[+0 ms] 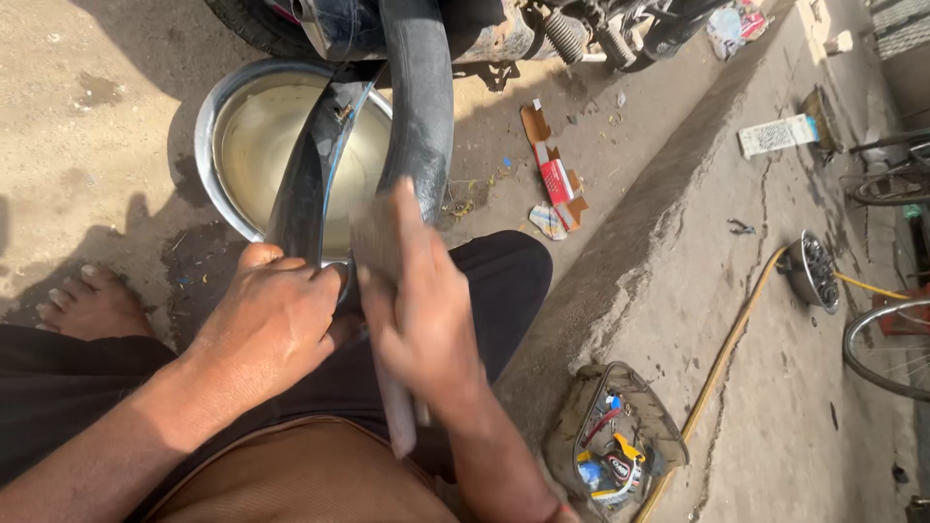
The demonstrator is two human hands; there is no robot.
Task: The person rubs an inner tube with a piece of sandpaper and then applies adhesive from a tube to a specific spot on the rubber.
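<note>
Two bare hands are on one black inner tube (421,107) in the head view, and it's busy down here. The left hand (276,324) has its fingers wrapped tight around the tube, pinning it over the person's knee. The right hand (421,310) is clenched on a flat grey rubbing strip (383,281), laid against the rubber right beside the left fist; the strip is blurred, so I judge it to be in mid-stroke.

From there the tube loops up and away, over one round metal basin (218,116) of cloudy water on the ground, its far end going out of sight near the motorcycle (542,24) at the top edge.

How far along? By my reading, the tube is out and the basin stands ready, and this looks like roughening of one spot. No patch shows on the rubber, so patching and refitting appear to be left.

Count the rest: one bare foot (87,300) at left, one open tool pouch (620,446) by the concrete kerb, one yellow hose (722,349), one small bowl (812,271) of dark bits, one torn red carton (555,179).
</note>
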